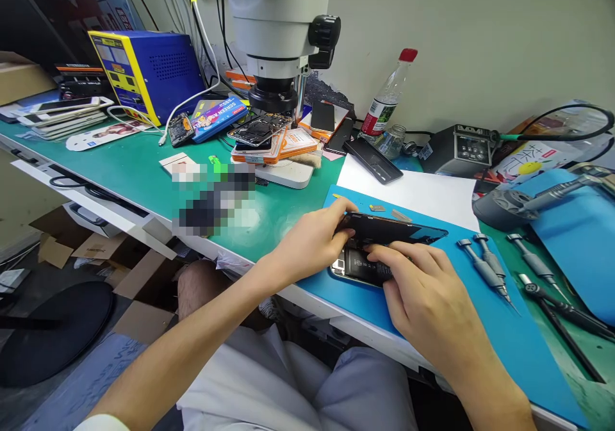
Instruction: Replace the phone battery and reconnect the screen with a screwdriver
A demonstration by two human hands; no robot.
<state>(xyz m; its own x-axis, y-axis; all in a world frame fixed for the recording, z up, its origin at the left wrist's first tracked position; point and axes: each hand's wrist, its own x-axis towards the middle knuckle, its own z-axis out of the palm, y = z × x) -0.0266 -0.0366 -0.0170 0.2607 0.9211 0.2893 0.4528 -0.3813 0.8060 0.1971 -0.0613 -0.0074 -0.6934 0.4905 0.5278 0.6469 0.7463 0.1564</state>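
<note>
An opened smartphone (pixel 358 266) lies on the blue mat (pixel 312 282), its black battery and inner parts showing. My left hand (pixel 319 242) pinches the left end of the phone's screen panel (pixel 394 228), which is tilted up along the far side of the phone body. Over the body's right part rests my right hand (pixel 423 284), fingers bent and fingertips touching the inside near the battery. Whether those fingertips hold a small part is hidden. Small metal pieces (pixel 377 208) lie on the mat just behind the panel.
Several screwdrivers (pixel 485 268) lie to the right, near a grey round holder (pixel 504 207). A microscope (pixel 278 34) overhangs stacked phones and boxes. Behind the mat are white paper (pixel 432 194), a black phone back (pixel 373 160) and a bottle (pixel 384 101). A blue power unit (pixel 158 66) stands left.
</note>
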